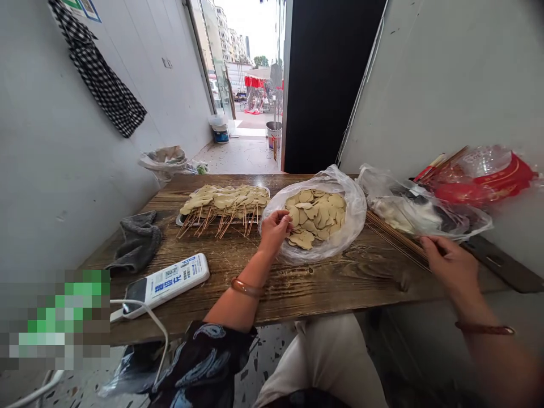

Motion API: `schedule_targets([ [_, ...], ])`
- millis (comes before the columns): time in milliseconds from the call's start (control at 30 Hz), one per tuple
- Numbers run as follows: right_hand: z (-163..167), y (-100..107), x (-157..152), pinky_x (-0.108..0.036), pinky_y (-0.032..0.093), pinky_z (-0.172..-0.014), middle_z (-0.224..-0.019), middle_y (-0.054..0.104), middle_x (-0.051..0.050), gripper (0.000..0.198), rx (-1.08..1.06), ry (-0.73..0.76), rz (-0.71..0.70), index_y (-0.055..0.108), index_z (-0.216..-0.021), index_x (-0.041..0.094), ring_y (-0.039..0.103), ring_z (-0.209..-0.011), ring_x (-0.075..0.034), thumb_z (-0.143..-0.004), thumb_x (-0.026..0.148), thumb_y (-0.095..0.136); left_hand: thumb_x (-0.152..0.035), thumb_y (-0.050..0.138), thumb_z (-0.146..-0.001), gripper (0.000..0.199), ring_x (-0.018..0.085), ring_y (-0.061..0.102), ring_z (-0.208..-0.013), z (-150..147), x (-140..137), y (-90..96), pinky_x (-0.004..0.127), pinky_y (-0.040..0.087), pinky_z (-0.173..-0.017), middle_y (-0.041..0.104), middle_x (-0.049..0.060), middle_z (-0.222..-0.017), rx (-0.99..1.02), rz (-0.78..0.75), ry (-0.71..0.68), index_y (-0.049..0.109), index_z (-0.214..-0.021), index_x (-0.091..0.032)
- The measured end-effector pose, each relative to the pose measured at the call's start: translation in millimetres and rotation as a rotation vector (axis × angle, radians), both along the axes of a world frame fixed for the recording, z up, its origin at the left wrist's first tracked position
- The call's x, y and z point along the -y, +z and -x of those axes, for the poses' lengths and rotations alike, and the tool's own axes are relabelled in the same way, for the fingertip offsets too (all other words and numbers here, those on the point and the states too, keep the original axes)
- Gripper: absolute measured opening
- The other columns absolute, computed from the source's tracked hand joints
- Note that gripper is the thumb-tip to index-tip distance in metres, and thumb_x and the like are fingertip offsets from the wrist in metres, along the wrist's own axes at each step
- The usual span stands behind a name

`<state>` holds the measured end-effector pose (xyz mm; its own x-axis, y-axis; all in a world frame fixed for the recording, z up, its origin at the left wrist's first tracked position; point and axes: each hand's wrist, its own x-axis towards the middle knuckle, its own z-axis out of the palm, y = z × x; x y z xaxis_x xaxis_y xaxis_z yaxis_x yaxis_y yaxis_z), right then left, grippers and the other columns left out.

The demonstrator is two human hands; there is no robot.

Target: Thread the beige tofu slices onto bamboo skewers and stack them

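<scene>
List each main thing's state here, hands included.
Slice bag: open
Slices: loose, piled in the bag
Skewered slices: stacked
Sticks: lying side by side
Right-side bag: rumpled
Gray cloth: crumpled
White device: lying flat
Checked cloth: hanging
Glass door: looks open
Left hand: fingers curled, beside slices
Right hand: fingers curled, near sticks

My left hand (274, 231) is at the left side of an open bag (355, 211) of pale slices (321, 212); my right hand (453, 265) is by thin sticks (395, 236). On the surface (335, 289), left of the bag, loaded skewers (226, 203) lie on a tray (179, 220), with a grey cloth (138, 241) and white device (178, 277) nearer me.
</scene>
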<state>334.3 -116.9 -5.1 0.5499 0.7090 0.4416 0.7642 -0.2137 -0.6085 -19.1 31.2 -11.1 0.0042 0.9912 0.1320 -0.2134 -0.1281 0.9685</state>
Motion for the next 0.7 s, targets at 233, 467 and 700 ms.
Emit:
schedule_targets([
  [233, 119, -3, -5, -0.022, 0.043, -0.05, -0.061, 0.056, 0.005, 0.031, -0.995, 0.461, -0.074, 0.056, -0.093, 0.022, 0.052, -0.049, -0.011, -0.075, 0.046, 0.064, -0.032, 0.06, -0.073, 0.024, 0.011, 0.059, -0.057, 4, -7, -5.6, 0.024, 0.046, -0.055, 0.064, 0.002, -0.073, -0.187, -0.062, 0.029, 0.062, -0.089, -0.015],
  [467, 174, -30, -16, -0.022, 0.032, -0.049, -0.06, 0.053, 0.004, 0.024, -0.977, 0.584, -0.071, 0.062, -0.073, 0.018, 0.044, -0.054, -0.01, -0.077, 0.042, 0.062, -0.024, 0.063, -0.072, 0.018, 0.016, 0.06, -0.08, 7, 2, 1.7, 0.027, 0.047, -0.074, 0.067, 0.003, -0.085, -0.916, -0.399, -0.259, 0.068, -0.089, -0.018],
  [700, 171, -40, -11, -0.025, 0.035, -0.057, -0.065, 0.056, 0.001, 0.024, -0.824, 0.588, -0.071, 0.069, -0.088, 0.016, 0.047, -0.061, -0.014, -0.08, 0.037, 0.058, -0.018, 0.065, -0.07, 0.018, 0.019, 0.058, -0.093, 8, 4, -1.6, 0.03, 0.044, -0.084, 0.065, 0.005, -0.096, -1.202, -0.572, -0.4, 0.07, -0.088, -0.019],
])
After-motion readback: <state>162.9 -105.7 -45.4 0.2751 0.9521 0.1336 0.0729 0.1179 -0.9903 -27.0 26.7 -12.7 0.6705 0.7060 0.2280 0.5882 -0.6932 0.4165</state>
